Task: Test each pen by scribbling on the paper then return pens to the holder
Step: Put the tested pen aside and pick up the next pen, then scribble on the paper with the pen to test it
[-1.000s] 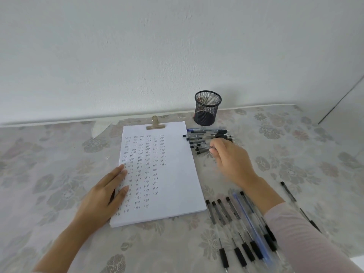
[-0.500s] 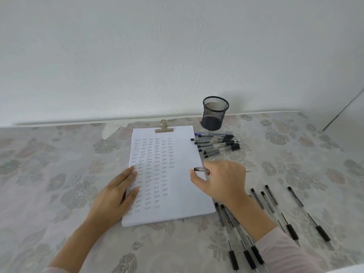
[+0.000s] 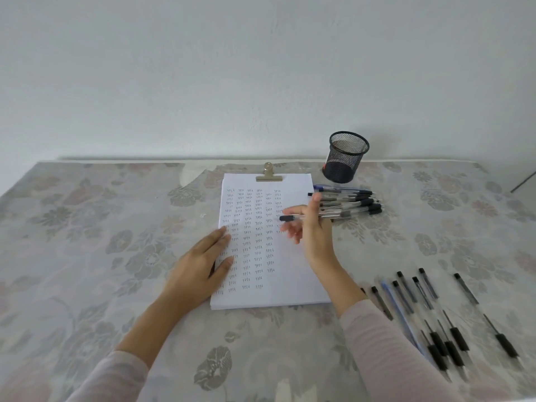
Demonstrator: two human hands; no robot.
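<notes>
A white sheet of paper (image 3: 285,288) under a brass clip (image 3: 269,174) carries columns of small scribbles. My left hand (image 3: 200,269) lies flat on its left edge. My right hand (image 3: 311,227) hovers over the paper's right side and holds a capped pen (image 3: 290,218) crosswise between its fingers, cap pointing left. A black mesh holder (image 3: 346,158) stands upright behind the paper's right corner; no pens rise above its rim. A pile of pens (image 3: 353,204) lies in front of the holder. Several more pens (image 3: 429,317) lie spread at the lower right.
A floral cloth (image 3: 101,256) covers the table, which ends at a white wall behind. One single pen (image 3: 483,314) lies apart at the far right of the spread.
My right hand picked a pen from the pile by the holder and carried it over the paper, then raised it a little. My left hand stayed on the paper.
</notes>
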